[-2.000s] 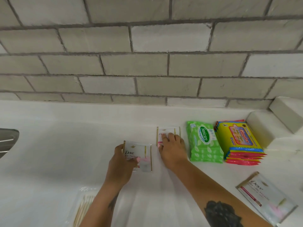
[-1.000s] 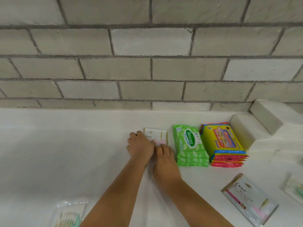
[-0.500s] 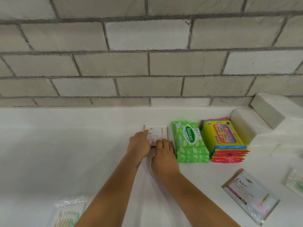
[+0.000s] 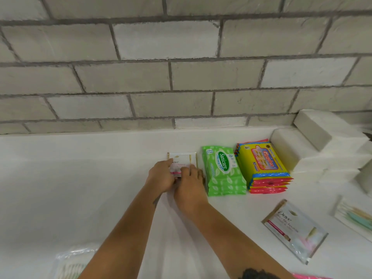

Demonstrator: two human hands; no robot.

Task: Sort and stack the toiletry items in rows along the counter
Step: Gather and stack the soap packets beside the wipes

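A small stack of Dove sachets point(image 4: 182, 159) lies on the white counter point(image 4: 80, 188), left of the green Sanicare wipe packs point(image 4: 222, 172). My left hand point(image 4: 161, 177) touches the stack's left side and top with its fingertips. My right hand point(image 4: 190, 186) rests its fingers flat on the stack's near right part. Both hands cover the stack's near half. A stack of yellow Giggles wipe packs point(image 4: 261, 164) stands right of the green packs. One loose Dove sachet point(image 4: 295, 228) lies at the front right.
White blocks point(image 4: 322, 139) step up at the back right corner. A cotton swab pack point(image 4: 355, 217) lies at the right edge, another point(image 4: 73, 265) at the front left. A pink item point(image 4: 306, 276) shows at the bottom edge. A brick wall backs the counter.
My left hand brought a Dove sachet from the left and laid it on the one under my right hand. Since then both hands have stayed on the stack, shifting only slightly.
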